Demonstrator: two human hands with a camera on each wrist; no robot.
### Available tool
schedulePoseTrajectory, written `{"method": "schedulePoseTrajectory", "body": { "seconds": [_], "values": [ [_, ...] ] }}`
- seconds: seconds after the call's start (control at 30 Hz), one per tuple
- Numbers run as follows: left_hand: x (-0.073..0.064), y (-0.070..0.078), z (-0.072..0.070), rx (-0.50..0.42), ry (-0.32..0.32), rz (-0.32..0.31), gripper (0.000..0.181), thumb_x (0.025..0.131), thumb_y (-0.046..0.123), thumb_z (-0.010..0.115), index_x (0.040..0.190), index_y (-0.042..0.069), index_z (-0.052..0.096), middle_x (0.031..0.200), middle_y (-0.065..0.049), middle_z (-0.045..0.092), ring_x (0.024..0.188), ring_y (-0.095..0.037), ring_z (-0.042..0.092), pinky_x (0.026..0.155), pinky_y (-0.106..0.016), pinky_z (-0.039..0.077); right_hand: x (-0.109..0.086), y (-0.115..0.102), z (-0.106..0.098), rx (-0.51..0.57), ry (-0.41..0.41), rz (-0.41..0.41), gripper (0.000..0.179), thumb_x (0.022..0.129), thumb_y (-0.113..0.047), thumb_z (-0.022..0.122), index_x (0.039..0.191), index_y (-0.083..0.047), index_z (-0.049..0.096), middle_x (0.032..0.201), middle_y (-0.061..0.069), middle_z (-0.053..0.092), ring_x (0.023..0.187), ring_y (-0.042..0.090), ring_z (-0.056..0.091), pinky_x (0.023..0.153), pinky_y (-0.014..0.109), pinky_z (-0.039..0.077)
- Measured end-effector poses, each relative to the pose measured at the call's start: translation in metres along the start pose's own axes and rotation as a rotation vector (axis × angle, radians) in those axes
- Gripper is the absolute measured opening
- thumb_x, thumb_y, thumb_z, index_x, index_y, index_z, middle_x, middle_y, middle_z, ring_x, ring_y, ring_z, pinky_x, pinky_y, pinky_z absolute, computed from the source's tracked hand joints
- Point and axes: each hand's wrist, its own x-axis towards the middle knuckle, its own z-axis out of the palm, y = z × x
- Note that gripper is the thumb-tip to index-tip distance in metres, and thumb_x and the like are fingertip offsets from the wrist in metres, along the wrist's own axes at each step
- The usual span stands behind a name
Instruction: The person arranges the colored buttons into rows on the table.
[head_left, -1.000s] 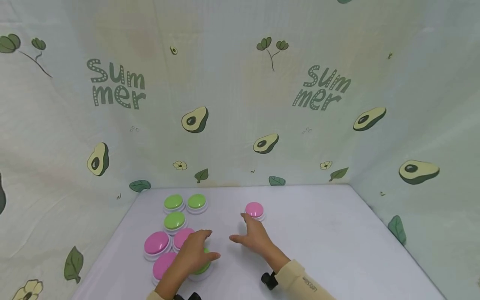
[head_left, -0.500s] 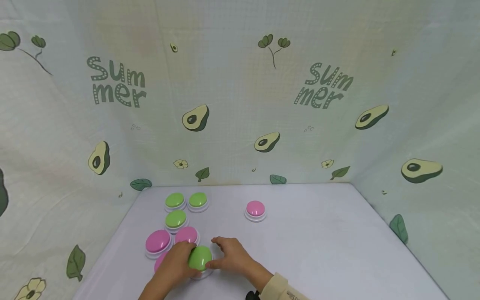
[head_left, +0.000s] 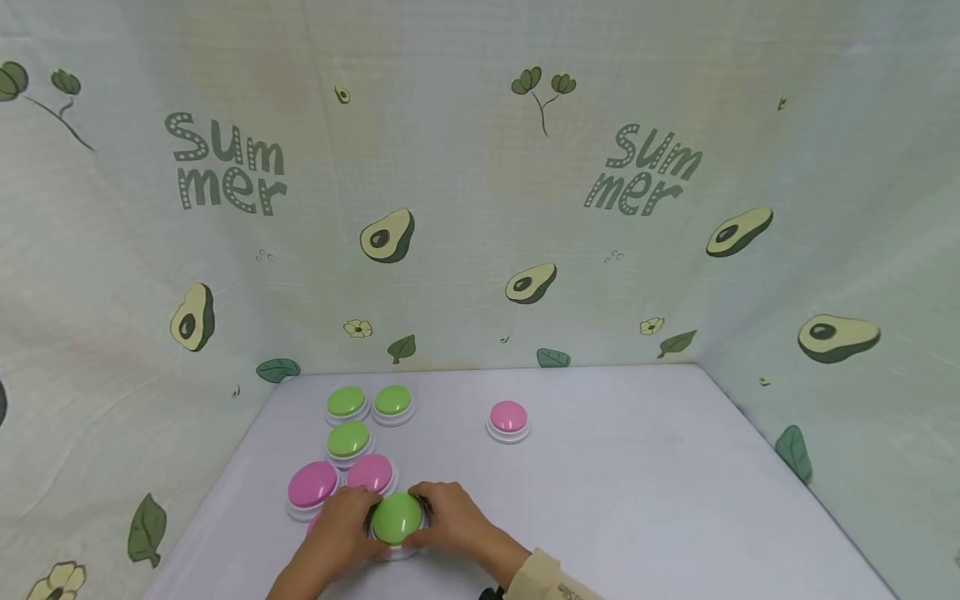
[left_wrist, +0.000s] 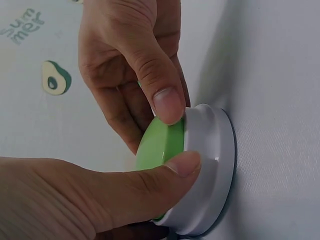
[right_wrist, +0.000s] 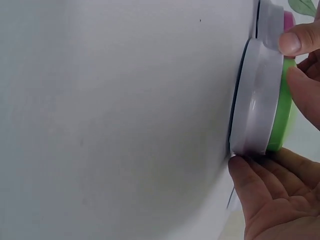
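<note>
A large push button with a green dome (head_left: 397, 518) and white base stands near the front of the white table (head_left: 645, 500). My left hand (head_left: 339, 527) grips its left side, with the thumb (left_wrist: 175, 170) lying over the dome's edge and the white rim. From the other side my right hand (head_left: 453, 518) holds it, thumb near the left one and fingers (right_wrist: 250, 182) against the base's side. The base appears to rest on the table. Two pink buttons (head_left: 312, 485) (head_left: 371, 473) sit just behind my left hand; a third pink one (head_left: 312, 523) is mostly hidden by it.
Three smaller green buttons (head_left: 348, 439) (head_left: 347, 402) (head_left: 393, 401) stand at the table's back left. A small pink button (head_left: 508, 417) stands alone at the back middle. A printed avocado curtain (head_left: 465, 167) rises behind and beside the table.
My right hand has come from beside the small pink button, leftward and nearer, to the large green button. My left hand has lowered onto that button, and both now grip it.
</note>
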Motion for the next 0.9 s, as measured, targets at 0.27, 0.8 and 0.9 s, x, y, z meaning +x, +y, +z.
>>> {"method": "schedulePoseTrajectory", "body": {
  "seconds": [0.27,0.8,0.9],
  "values": [
    [0.001,-0.001,0.001,-0.011,-0.008,-0.023,0.062,0.054,0.024,0.104,0.105,0.004,0.076,0.097,-0.003,0.073,0.095,-0.026,0.066,0.093,-0.057,0.054,0.001,0.0,0.002,-0.005,0.005,0.012,0.06,0.073,-0.02,0.097,0.125,-0.005,0.073,0.119,0.002,0.076,0.109,0.008,0.069,0.097,0.025,0.057],
    [0.001,0.007,0.005,-0.063,0.005,-0.031,0.057,0.058,0.021,0.1,0.106,0.006,0.074,0.102,-0.005,0.073,0.101,-0.031,0.067,0.099,-0.061,0.052,-0.005,0.01,-0.003,0.053,0.053,0.025,0.06,0.07,-0.018,0.098,0.124,-0.008,0.074,0.121,-0.001,0.076,0.111,0.009,0.068,0.102,0.03,0.056],
    [0.001,0.013,0.006,-0.089,-0.009,-0.05,0.059,0.061,0.021,0.1,0.111,0.001,0.074,0.107,-0.01,0.074,0.106,-0.035,0.067,0.1,-0.062,0.052,-0.007,0.014,-0.005,0.048,0.062,0.029,0.061,0.07,-0.02,0.098,0.125,-0.008,0.074,0.122,-0.001,0.076,0.113,0.01,0.068,0.103,0.032,0.056]
  ]
}}
